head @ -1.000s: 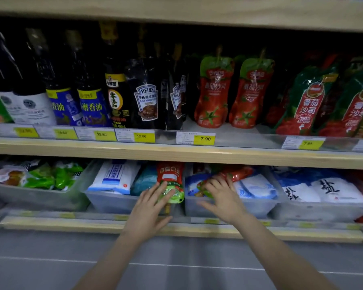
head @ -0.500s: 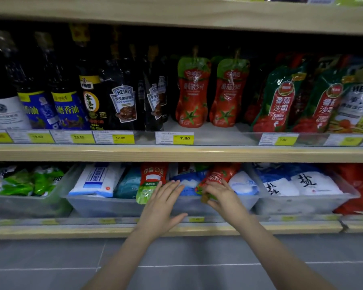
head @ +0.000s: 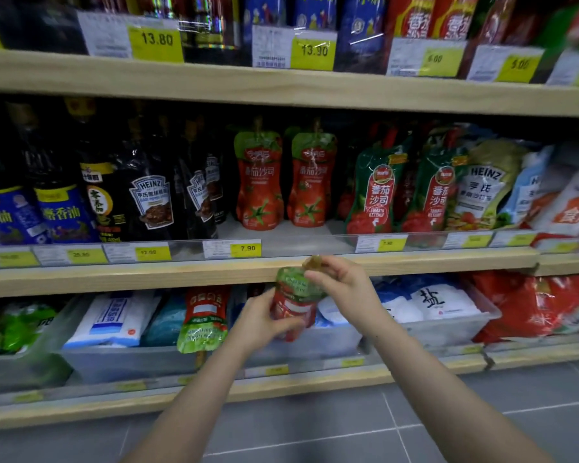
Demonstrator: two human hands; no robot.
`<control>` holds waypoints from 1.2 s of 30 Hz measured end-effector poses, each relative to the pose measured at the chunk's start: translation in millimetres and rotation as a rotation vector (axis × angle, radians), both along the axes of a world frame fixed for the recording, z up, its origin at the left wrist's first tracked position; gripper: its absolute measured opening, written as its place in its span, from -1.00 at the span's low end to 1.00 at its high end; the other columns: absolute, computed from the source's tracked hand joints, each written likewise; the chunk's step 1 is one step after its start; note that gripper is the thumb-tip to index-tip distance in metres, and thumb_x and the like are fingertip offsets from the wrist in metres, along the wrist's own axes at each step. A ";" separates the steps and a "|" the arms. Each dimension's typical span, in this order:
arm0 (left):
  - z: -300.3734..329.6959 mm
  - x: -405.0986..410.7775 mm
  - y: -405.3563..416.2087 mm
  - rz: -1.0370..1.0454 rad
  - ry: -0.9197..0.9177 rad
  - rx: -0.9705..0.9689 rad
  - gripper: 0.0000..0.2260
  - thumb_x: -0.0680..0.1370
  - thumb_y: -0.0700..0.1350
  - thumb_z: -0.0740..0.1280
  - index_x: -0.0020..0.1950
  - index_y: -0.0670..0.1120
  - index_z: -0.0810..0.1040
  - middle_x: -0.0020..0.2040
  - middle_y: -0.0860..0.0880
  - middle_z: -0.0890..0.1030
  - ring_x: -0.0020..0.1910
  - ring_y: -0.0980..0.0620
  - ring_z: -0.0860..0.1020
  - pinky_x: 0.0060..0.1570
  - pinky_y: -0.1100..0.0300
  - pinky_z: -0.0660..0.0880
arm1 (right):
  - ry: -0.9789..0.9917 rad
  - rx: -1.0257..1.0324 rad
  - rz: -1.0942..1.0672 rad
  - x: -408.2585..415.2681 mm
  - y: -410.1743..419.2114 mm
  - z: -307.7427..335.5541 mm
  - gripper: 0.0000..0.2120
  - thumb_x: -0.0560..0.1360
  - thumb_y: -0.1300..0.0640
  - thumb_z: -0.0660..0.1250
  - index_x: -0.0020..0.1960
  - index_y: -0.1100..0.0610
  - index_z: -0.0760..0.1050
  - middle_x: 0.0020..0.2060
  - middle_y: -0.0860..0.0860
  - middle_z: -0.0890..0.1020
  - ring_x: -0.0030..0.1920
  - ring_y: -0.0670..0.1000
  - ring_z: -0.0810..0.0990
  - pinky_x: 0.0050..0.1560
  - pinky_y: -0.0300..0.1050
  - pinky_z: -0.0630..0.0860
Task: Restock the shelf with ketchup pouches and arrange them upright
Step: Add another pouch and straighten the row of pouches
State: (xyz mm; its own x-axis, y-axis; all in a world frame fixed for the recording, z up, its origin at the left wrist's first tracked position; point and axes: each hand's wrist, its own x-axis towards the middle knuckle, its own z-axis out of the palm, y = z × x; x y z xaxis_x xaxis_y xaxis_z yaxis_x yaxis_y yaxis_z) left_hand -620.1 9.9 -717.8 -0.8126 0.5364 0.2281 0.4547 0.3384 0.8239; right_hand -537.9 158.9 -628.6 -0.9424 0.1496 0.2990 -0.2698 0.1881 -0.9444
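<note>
Two hands: left (head: 259, 324) and right (head: 343, 284), one red ketchup pouch (head: 295, 304) shared in their grip. Two matching red pouches (head: 259, 182) upright on the middle shelf (head: 181, 274), side by side. One more of that kind (head: 204, 317) upside down over a bin edge below. Two green-and-red ketchup pouches (head: 376, 192) further right. Two black Heinz pouches (head: 152, 198) to the left. Two blue-labelled bottles (head: 59, 212) beside them. Three wooden shelf boards visible. Bottles and packs elsewhere too blurred to count.

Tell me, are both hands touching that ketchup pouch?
Touching. The head view shows the left hand wrapped around the ketchup pouch at its lower body, while the right hand pinches its cap.
</note>
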 end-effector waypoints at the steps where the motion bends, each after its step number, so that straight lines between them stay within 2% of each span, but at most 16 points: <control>1: 2.7 0.3 -2.8 -0.033 -0.015 -0.039 -0.66 0.24 -0.02 0.58 -0.15 0.27 0.51 -0.27 0.39 0.57 -0.17 0.48 0.53 -0.20 0.57 0.39 | -0.021 -0.075 -0.012 -2.3 1.0 3.9 -0.87 0.47 0.34 0.33 0.00 0.24 0.56 -0.20 0.01 0.66 -0.20 -0.17 0.62 -0.16 -0.32 0.54; 4: 7.0 5.9 -8.6 -0.107 -0.085 -0.115 -0.69 0.22 0.03 0.59 -0.17 0.27 0.55 -0.24 0.37 0.59 -0.13 0.45 0.55 -0.13 0.52 0.43 | -0.071 -0.181 -0.045 -7.4 3.5 7.7 -0.89 0.46 0.29 0.34 -0.02 0.23 0.58 -0.27 -0.03 0.68 -0.26 -0.15 0.64 -0.27 -0.35 0.51; 8: 2.1 12.4 -11.2 -0.115 -0.163 -0.093 -0.73 0.23 0.01 0.59 -0.21 0.29 0.59 -0.22 0.31 0.64 -0.12 0.32 0.61 -0.13 0.41 0.49 | -0.176 -0.254 -0.119 -8.6 3.4 1.0 -0.92 0.44 0.16 0.39 -0.16 0.18 0.60 -0.34 -0.02 0.68 -0.33 -0.13 0.63 -0.36 -0.36 0.49; 12: 0.9 17.3 -8.1 -0.116 -0.213 -0.089 -0.72 0.25 0.05 0.56 -0.11 0.21 0.59 -0.10 0.18 0.67 -0.06 0.23 0.62 0.00 0.21 0.54 | -0.206 -0.247 -0.150 -10.9 5.3 1.0 -0.88 0.44 0.13 0.40 -0.25 0.14 0.59 -0.43 -0.09 0.66 -0.39 -0.19 0.61 -0.43 -0.40 0.46; 16: 0.7 20.0 -9.7 -0.124 -0.256 -0.057 -0.72 0.30 -0.03 0.56 -0.06 0.16 0.59 -0.08 0.15 0.67 -0.06 0.22 0.62 0.03 0.18 0.55 | -0.190 -0.225 -0.076 -5.8 9.6 -6.2 -0.95 0.45 0.16 0.38 -0.12 0.10 0.63 -0.28 -0.06 0.71 -0.25 -0.12 0.66 -0.31 -0.32 0.53; 18: 3.4 22.8 -10.9 -0.156 -0.300 -0.035 -0.72 0.32 -0.06 0.55 -0.05 0.15 0.59 -0.07 0.14 0.67 -0.06 0.19 0.63 0.02 0.18 0.55 | -0.230 -0.185 -0.017 0.4 14.3 -12.1 -0.89 0.44 0.18 0.39 -0.05 0.07 0.63 -0.20 -0.05 0.72 -0.16 -0.08 0.68 -0.26 -0.28 0.56; 20: 3.6 26.6 -9.9 -0.179 -0.301 -0.025 -0.69 0.33 -0.06 0.54 0.00 0.15 0.56 -0.04 0.15 0.66 -0.04 0.22 0.62 0.03 0.20 0.55 | -0.263 -0.114 -0.017 4.6 16.0 -17.4 -0.87 0.44 0.18 0.39 -0.02 0.07 0.62 -0.21 -0.07 0.72 -0.17 -0.07 0.69 -0.29 -0.26 0.58; 22: 1.3 32.8 -5.8 -0.125 -0.254 0.005 -0.60 0.33 -0.02 0.54 0.11 0.13 0.50 0.04 0.14 0.64 -0.02 0.30 0.58 0.06 0.26 0.53 | -0.243 -0.049 -0.111 6.1 13.5 -19.1 -0.91 0.44 0.18 0.40 -0.06 0.08 0.63 -0.25 -0.04 0.72 -0.18 -0.01 0.69 -0.27 -0.16 0.61; 23: -0.3 36.3 -2.3 -0.075 -0.217 0.029 -0.49 0.32 0.04 0.53 0.21 0.13 0.44 0.12 0.15 0.60 0.03 0.35 0.54 0.08 0.31 0.50 | -0.207 0.000 -0.191 5.6 11.1 -16.9 -0.94 0.44 0.17 0.40 -0.10 0.11 0.63 -0.26 0.01 0.72 -0.19 0.06 0.69 -0.24 -0.06 0.63; 25: -2.1 46.7 9.1 0.000 -0.142 0.037 -0.20 0.23 0.18 0.51 0.40 0.14 0.24 0.27 0.23 0.42 0.19 0.40 0.39 0.19 0.36 0.37 | -0.116 0.109 -0.357 3.5 6.9 -10.0 -0.83 0.44 0.14 0.41 -0.19 0.26 0.60 -0.29 0.17 0.68 -0.22 0.16 0.66 -0.20 0.07 0.58; 26: -2.2 52.1 16.8 0.036 -0.104 0.020 -0.07 0.19 0.20 0.50 0.47 0.11 0.13 0.32 0.23 0.31 0.27 0.35 0.30 0.25 0.31 0.30 | -0.081 0.126 -0.412 2.5 4.6 -5.6 -0.76 0.44 0.13 0.40 -0.22 0.33 0.56 -0.31 0.24 0.65 -0.26 0.18 0.62 -0.21 0.10 0.55; 28: -1.3 58.5 29.3 0.112 -0.061 0.034 0.03 0.19 0.08 0.54 0.51 0.07 0.01 0.34 0.17 0.19 0.30 0.25 0.20 0.27 0.26 0.22 | -0.044 0.102 -0.447 2.0 -1.0 3.7 -0.71 0.45 0.13 0.39 -0.26 0.37 0.49 -0.32 0.30 0.61 -0.32 0.13 0.54 -0.23 0.13 0.52; 30: 5.7 56.3 31.6 0.099 -0.127 0.079 0.01 0.19 -0.08 0.58 0.50 0.04 0.06 0.33 0.11 0.27 0.27 0.18 0.29 0.28 0.22 0.28 | -0.072 0.098 -0.398 3.1 -1.8 8.7 -0.78 0.46 0.16 0.37 -0.25 0.31 0.51 -0.31 0.24 0.62 -0.27 0.10 0.57 -0.17 0.14 0.54; 32: 8.7 49.8 21.3 -0.049 -0.299 0.135 -0.05 0.18 -0.16 0.58 0.47 0.03 0.17 0.26 0.01 0.46 0.18 0.10 0.48 0.17 0.11 0.47 | -0.134 0.036 -0.252 6.8 5.6 5.8 -0.90 0.44 0.20 0.40 -0.11 0.23 0.56 -0.16 0.16 0.67 -0.09 0.11 0.64 0.02 0.16 0.56; 34: 10.6 46.7 4.8 -0.230 -0.486 0.159 -0.12 0.20 -0.23 0.57 0.44 0.00 0.24 0.14 -0.07 0.56 0.05 0.07 0.57 -0.01 0.11 0.56 | -0.180 -0.014 -0.056 13.0 16.0 -3.7 -0.72 0.37 0.18 0.47 0.06 0.14 0.54 0.03 0.06 0.65 0.10 0.03 0.60 0.16 0.04 0.52; 36: 12.9 47.2 -5.6 -0.348 -0.590 0.118 -0.19 0.20 -0.23 0.56 0.38 0.02 0.30 0.09 -0.09 0.59 0.02 0.03 0.59 -0.04 0.10 0.55 | -0.210 -0.085 0.098 18.9 20.9 -13.2 -0.55 0.31 0.14 0.49 0.16 0.05 0.46 0.14 -0.04 0.59 0.19 -0.06 0.54 0.17 -0.10 0.50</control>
State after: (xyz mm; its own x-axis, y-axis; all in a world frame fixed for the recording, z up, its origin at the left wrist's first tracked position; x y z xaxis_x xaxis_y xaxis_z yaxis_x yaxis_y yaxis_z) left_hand -572.9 4.3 -704.9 -0.6042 0.7868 -0.1261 -0.0150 0.1470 0.9890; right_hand -519.0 179.8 -641.8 -0.9938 0.0709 0.0852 -0.0789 0.0882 -0.9930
